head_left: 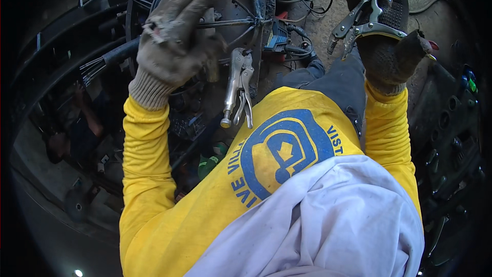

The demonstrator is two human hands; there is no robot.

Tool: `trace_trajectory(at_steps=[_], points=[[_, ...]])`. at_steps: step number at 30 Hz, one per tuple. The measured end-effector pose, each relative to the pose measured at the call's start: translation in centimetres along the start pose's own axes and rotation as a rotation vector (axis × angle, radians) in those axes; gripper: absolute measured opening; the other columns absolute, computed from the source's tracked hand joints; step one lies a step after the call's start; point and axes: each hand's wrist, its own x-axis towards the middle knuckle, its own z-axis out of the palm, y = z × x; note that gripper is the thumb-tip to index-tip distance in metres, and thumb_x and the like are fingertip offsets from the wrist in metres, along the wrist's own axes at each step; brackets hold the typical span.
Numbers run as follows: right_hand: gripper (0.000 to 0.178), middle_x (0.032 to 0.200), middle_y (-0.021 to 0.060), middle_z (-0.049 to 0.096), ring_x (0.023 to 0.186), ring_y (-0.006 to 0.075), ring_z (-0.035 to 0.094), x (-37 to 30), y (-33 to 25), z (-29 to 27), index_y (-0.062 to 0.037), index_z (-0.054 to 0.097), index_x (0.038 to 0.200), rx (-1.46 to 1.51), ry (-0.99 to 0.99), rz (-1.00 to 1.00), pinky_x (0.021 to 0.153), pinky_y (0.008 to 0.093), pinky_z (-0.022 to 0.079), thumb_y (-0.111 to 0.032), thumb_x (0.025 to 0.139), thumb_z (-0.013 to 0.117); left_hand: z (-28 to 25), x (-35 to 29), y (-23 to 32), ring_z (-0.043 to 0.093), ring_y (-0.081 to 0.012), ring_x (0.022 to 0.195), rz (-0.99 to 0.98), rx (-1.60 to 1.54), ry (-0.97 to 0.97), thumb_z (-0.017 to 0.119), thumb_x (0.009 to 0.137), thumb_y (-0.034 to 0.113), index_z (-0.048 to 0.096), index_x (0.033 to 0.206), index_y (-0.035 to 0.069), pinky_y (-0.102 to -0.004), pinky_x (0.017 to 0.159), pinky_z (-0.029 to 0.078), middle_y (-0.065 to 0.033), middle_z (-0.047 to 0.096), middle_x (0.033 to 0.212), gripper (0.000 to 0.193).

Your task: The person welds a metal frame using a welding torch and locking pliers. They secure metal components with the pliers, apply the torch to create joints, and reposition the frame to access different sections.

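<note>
My left hand (177, 41), in a worn grey knit glove, is beside a metal frame of rods, its fingers stretched out and the thumb apart. I see nothing held in it; some of the fingers are smeared by motion. To its right, a pair of silver locking pliers (238, 84) is fixed by its jaws at the frame's edge, handles pointing down toward my body. My right hand (392, 46), in a dark glove with a dotted grip, is turned palm up. Across its palm and fingers lies a locking C-clamp (370, 18), held there.
A blue and black device (279, 36) with cables sits on the floor past the frame. Thin rods (95, 66) and a dark curved bar (123, 50) lie at the left. Several hand tools (438, 169) are at the right. Another person (84, 128) is dimly visible at the left.
</note>
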Motion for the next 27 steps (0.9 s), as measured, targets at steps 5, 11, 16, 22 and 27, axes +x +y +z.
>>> trace_trajectory(at_steps=[5, 11, 16, 22, 27], points=[[0.067, 0.152, 0.0086, 0.052, 0.136, 0.0195, 0.052, 1.9, 2.1, 1.9, -0.01, 0.045, 0.153, -0.041, -0.068, 0.08, 0.119, 0.0404, 0.036, -0.053, 0.102, 0.056, -0.4, -3.5, -0.1, 0.07, -0.0246, 0.11, -0.264, -0.471, 0.319, 0.075, 0.087, 0.002, 0.063, 0.134, -0.002, -0.0349, 0.093, 0.058, -0.0174, 0.068, 0.128, 0.05], [0.067, 0.146, 0.0107, 0.057, 0.129, 0.0202, 0.058, 4.1, 5.2, 8.7, -0.0104, 0.048, 0.151, -0.236, -0.143, 0.063, 0.112, 0.0416, 0.044, -0.048, 0.099, 0.066, -0.1, -5.0, 1.6, 0.069, -0.0193, 0.112, -0.303, -0.68, 0.341, 0.071, 0.092, -0.006, 0.06, 0.138, -0.001, -0.0303, 0.094, 0.058, -0.0162, 0.068, 0.129, 0.048], [0.063, 0.14, 0.0153, 0.06, 0.129, 0.0274, 0.059, 8.8, 7.7, 8.5, -0.0078, 0.045, 0.153, -0.256, -0.296, 0.188, 0.111, 0.0433, 0.046, -0.038, 0.101, 0.065, 0.3, -1.8, 1.4, 0.069, -0.0204, 0.11, -0.184, -0.643, 0.335, 0.072, 0.093, 0.002, 0.062, 0.135, -0.001, -0.0319, 0.092, 0.058, -0.0147, 0.069, 0.127, 0.043], [0.115, 0.135, 0.0201, 0.055, 0.124, 0.0239, 0.057, 11.6, 12.5, 21.6, -0.0005, 0.019, 0.159, -0.638, -0.487, -0.072, 0.106, 0.0364, 0.049, -0.047, 0.08, 0.088, -0.1, -0.9, -0.6, 0.067, -0.0238, 0.111, -0.055, -0.52, 0.146, 0.072, 0.095, 0.011, 0.058, 0.132, 0.0, -0.0322, 0.098, 0.055, -0.0147, 0.066, 0.123, 0.042], [0.127, 0.134, 0.0275, 0.054, 0.118, 0.0294, 0.062, 9.0, 9.9, 26.1, 0.005, 0.011, 0.158, -1.365, -0.615, -0.013, 0.105, 0.037, 0.049, -0.049, 0.075, 0.092, -0.3, 1.7, 0.2, 0.055, -0.0232, 0.127, 0.12, -1.136, 0.474, 0.076, 0.091, 0.002, 0.042, 0.148, 0.003, -0.0362, 0.107, 0.051, -0.0145, 0.055, 0.14, 0.067]])
